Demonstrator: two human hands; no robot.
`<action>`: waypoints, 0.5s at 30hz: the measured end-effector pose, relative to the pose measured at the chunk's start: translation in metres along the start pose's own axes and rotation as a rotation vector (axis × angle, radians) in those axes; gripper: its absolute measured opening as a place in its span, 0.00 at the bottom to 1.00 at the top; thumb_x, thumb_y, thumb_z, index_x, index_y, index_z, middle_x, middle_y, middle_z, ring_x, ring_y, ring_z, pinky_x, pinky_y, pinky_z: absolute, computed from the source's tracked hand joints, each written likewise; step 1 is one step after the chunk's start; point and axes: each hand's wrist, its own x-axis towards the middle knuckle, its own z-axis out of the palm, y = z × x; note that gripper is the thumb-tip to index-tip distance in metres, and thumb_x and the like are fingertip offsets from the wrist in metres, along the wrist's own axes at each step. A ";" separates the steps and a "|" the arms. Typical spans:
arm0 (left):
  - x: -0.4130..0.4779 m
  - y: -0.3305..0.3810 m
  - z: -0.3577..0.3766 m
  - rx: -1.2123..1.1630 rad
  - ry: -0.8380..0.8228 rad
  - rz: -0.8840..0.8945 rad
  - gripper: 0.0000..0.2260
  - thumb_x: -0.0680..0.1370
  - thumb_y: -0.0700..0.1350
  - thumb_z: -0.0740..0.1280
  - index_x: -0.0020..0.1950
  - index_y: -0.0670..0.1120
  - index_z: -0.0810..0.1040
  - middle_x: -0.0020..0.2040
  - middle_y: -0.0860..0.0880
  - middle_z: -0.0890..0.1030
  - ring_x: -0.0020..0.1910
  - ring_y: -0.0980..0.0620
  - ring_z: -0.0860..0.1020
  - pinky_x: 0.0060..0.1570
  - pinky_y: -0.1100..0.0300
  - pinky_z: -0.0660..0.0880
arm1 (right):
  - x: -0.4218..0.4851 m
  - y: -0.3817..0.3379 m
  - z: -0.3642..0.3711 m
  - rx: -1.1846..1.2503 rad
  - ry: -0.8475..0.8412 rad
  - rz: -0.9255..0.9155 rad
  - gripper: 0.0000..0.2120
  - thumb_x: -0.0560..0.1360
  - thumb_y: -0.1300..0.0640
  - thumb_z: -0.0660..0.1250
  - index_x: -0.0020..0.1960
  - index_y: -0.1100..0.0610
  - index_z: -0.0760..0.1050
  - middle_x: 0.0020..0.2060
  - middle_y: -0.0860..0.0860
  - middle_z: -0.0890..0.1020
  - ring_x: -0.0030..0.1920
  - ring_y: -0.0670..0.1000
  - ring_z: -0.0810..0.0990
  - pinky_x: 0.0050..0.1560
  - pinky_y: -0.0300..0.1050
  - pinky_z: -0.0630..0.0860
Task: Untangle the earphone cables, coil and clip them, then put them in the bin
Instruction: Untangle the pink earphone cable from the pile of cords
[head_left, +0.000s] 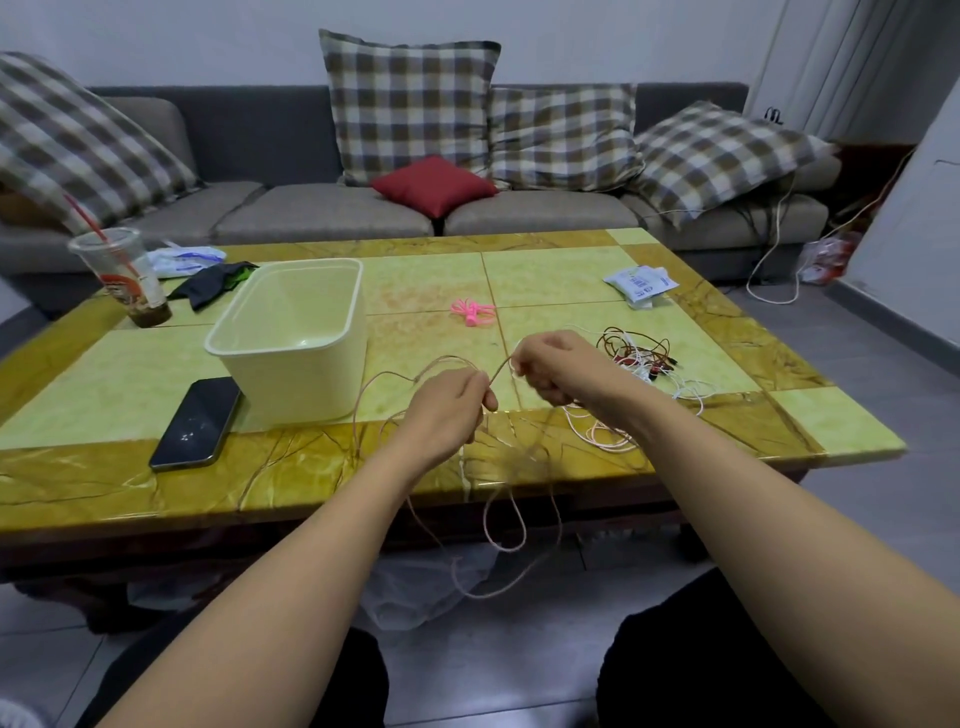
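The person sits at the near edge of the table (571, 270) and is at the untangling step, working one pale pink earphone cable (500, 371) free. The left hand (447, 410) has its fingers curled, thumb and forefinger pinching the cable. The right hand (550, 369), just beside it and a little farther off, is closed round the same cable, and a short stretch runs taut between the two.

From the left hand the cable swings out in a wide loop to the left, then drops over the near table edge and hangs in slack loops between the knees.

The other cables lie in a tangle (634, 353) of red-brown and white just to the right of the right hand. The cream bin (301, 379) stands on the left half of the table; as far as I can see in, it holds nothing.

As I judge it, the next move calls for drawing the hanging length up and checking it for knots before winding it into a coil.

The earbuds and plug I cannot pick out. The hanging loops blur against the dark table frame, so any crossings there are unclear. A small pink bundle (471, 310) lies farther back; whether it is clips or a coiled cable I cannot tell.
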 end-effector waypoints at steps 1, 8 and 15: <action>-0.002 0.005 -0.001 -0.194 -0.065 -0.077 0.17 0.83 0.45 0.53 0.38 0.43 0.73 0.24 0.51 0.70 0.25 0.51 0.68 0.39 0.53 0.69 | 0.002 0.001 -0.003 0.024 0.053 -0.013 0.13 0.79 0.61 0.57 0.37 0.57 0.72 0.26 0.48 0.65 0.27 0.47 0.59 0.25 0.37 0.56; 0.001 0.026 -0.010 -1.313 -0.102 -0.148 0.15 0.85 0.45 0.53 0.40 0.44 0.69 0.27 0.50 0.71 0.26 0.53 0.72 0.42 0.60 0.77 | 0.001 0.014 0.003 -0.067 -0.149 -0.003 0.14 0.84 0.55 0.57 0.42 0.57 0.74 0.29 0.52 0.73 0.27 0.48 0.73 0.29 0.39 0.69; 0.000 0.009 -0.007 -0.309 0.160 0.107 0.13 0.85 0.45 0.52 0.52 0.42 0.75 0.58 0.50 0.82 0.59 0.56 0.78 0.60 0.59 0.72 | -0.009 0.005 0.013 -0.105 -0.373 0.108 0.12 0.84 0.57 0.55 0.46 0.57 0.73 0.28 0.50 0.73 0.26 0.47 0.73 0.28 0.38 0.65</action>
